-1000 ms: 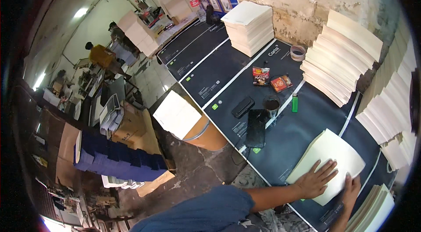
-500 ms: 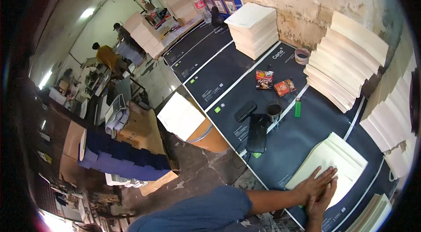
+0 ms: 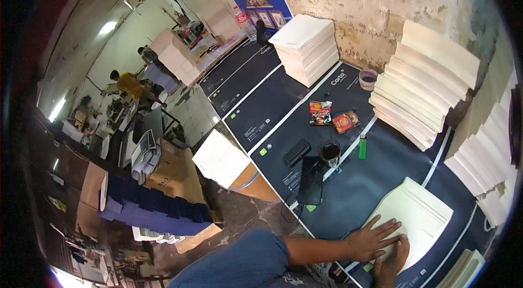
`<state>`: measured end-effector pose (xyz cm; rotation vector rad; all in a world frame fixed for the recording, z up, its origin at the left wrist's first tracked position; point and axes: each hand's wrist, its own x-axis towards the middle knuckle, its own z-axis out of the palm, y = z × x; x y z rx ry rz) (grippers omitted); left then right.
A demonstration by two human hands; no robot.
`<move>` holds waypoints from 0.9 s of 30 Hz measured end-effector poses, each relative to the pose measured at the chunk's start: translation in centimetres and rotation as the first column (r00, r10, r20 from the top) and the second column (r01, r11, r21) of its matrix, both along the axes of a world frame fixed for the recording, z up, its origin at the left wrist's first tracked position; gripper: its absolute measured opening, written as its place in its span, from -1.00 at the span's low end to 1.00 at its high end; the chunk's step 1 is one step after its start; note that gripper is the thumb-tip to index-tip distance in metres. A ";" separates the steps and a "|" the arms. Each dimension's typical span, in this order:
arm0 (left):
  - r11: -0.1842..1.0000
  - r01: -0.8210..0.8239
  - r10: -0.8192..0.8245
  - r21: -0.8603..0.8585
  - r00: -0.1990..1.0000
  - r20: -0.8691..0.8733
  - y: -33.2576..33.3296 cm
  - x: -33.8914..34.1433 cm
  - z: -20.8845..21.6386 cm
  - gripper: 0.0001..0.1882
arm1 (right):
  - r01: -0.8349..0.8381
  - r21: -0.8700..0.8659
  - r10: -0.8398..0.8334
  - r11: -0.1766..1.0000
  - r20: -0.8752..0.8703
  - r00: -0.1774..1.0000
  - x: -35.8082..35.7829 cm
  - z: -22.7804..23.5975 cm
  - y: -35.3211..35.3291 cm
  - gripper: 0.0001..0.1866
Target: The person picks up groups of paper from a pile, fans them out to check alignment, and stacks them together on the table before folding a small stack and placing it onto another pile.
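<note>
A stack of cream folded sheets [image 3: 422, 217] lies at the near right of the dark table, with a crease along its far right side. Flat on its near left part rests my left hand [image 3: 375, 240], fingers stretched and slightly spread. Just beside it, my right hand [image 3: 393, 261] lies on the near edge of the same sheets. Its fingers point away from me, held close together, and part of the hand is hard to see. Neither hand is wrapped round anything.
On the table are a black phone [image 3: 310, 180], a black case [image 3: 297, 152], a glass of dark drink [image 3: 329, 152], a green lighter [image 3: 363, 147], red packets [image 3: 345, 122] and a tape roll [image 3: 368, 79]. Tall paper stacks [image 3: 417, 92] stand by the wall. Two people work far left.
My hands, which overlapped on the sheets, have moved toward the near left edge and lie side by side. My left fingers are more spread. The view has shifted slightly.
</note>
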<state>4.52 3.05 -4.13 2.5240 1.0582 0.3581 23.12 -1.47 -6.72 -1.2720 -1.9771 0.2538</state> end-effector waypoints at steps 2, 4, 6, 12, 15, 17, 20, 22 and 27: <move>1.000 0.012 -0.014 0.024 0.997 0.081 -0.4 0.4 0.3 -0.28 | 0.026 0.013 -0.026 1.000 0.000 1.000 0.0 -0.1 -0.3 -0.27; 0.989 0.079 -0.088 -0.124 0.994 -0.072 1.8 0.2 1.8 -0.25 | 0.101 -0.074 -0.104 0.992 -0.047 0.993 -0.2 -0.1 -0.3 -0.29; 0.992 0.094 -0.100 -0.079 0.993 -0.066 1.2 0.8 1.1 -0.22 | 0.133 -0.357 -0.233 0.925 -0.254 0.939 -1.6 0.0 0.8 -0.32; 0.999 -0.013 0.015 -0.041 0.999 0.052 1.3 0.1 -0.2 -0.20 | -0.074 -0.097 0.047 0.993 -0.257 0.965 -5.1 3.4 5.9 -0.08; 0.996 0.046 -0.038 0.071 0.994 -0.107 0.8 0.0 -1.9 -0.28 | -0.143 -0.095 0.109 0.985 -0.294 0.950 -4.4 3.1 5.0 -0.16; 0.989 0.046 -0.031 0.139 0.993 -0.110 0.7 0.5 -1.1 -0.32 | -0.107 -0.085 0.070 0.991 -0.357 0.931 -4.4 2.9 4.6 -0.19; 0.999 0.017 -0.011 0.037 0.988 -0.154 2.5 1.6 1.7 -0.34 | -0.047 -0.213 -0.067 0.976 -0.499 0.864 -3.8 3.6 4.3 -0.30; 0.972 -0.014 -0.056 -0.237 0.956 -0.287 6.4 2.7 5.2 -0.30 | -0.107 -0.442 -0.262 0.890 -0.690 0.675 -3.6 5.7 3.9 -0.39; 0.992 0.120 -0.109 0.022 0.955 -0.276 14.6 5.1 5.3 0.31 | 0.137 -0.441 -0.454 0.887 -0.777 0.437 -4.2 3.6 -1.5 -0.74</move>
